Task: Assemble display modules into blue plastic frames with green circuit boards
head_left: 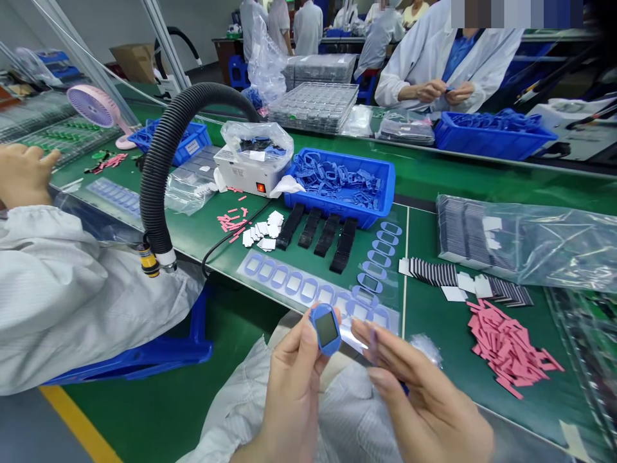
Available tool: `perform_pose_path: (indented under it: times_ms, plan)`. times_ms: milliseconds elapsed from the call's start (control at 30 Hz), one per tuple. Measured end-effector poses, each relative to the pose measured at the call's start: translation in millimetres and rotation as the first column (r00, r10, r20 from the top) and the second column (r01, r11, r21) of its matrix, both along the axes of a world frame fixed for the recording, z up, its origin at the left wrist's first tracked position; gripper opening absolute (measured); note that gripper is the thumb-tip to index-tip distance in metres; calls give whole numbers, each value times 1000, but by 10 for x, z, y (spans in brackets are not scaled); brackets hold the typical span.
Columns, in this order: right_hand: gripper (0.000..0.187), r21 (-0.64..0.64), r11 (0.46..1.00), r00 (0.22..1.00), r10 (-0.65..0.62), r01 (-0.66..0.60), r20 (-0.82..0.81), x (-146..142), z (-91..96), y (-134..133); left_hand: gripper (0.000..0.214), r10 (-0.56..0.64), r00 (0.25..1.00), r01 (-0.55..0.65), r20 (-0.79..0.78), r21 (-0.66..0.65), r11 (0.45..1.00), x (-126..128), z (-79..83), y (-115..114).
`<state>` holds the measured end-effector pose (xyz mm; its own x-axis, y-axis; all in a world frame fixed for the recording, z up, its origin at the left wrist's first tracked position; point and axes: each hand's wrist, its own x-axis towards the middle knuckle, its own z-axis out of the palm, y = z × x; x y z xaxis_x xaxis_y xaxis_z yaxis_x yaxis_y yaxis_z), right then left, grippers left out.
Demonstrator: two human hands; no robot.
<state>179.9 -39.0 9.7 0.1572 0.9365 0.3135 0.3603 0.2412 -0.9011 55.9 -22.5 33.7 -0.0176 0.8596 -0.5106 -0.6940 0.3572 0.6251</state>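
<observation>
My left hand (pixel 294 379) is closed on a small blue watch case (pixel 326 329) with a dark grey square screen facing up. My right hand (pixel 419 386) is just to its right, fingers bent and thumb below them. A bit of dark blue shows under its palm, and a purplish sliver shows between its fingers; what it holds is mostly hidden. Behind both hands lies a sheet of light-blue oval frame stickers (pixel 294 283) on the green bench. A second strip of oval stickers (pixel 378 257) runs away from me.
A blue bin (pixel 389 186) holds blue plastic cases. Black strips (pixel 328 235), white squares (pixel 270 226) and pink strips (pixel 511 344) lie on the bench. A black hose (pixel 159 167) arches at left. Co-workers sit at left, with a hand (pixel 26 173), and across, with hands (pixel 434 91).
</observation>
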Motion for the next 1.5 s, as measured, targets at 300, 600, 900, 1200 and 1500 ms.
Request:
perform_pose_path:
  times_ms: [300,600,900,1200,1500]
  plan:
    - [41,166,986,993,-33,14,113,-304,54,44,23,110,947,-12,-303,308,951,-42,-290,-102]
    - [31,147,988,985,-62,37,164,-306,28,5,18,233,864,-4,-445,458,889,-40,-305,-79]
    - [35,117,993,991,20,-35,132,-246,112,28,18,300,813,12,-499,529,848,-30,-332,-140]
    - [40,109,994,1000,-10,12,-21,-326,91,-14,24,376,770,95,-516,675,731,-31,-301,-101]
    - [43,125,989,997,-80,77,21,-282,12,6,30,488,494,347,-720,678,648,-153,-229,-69]
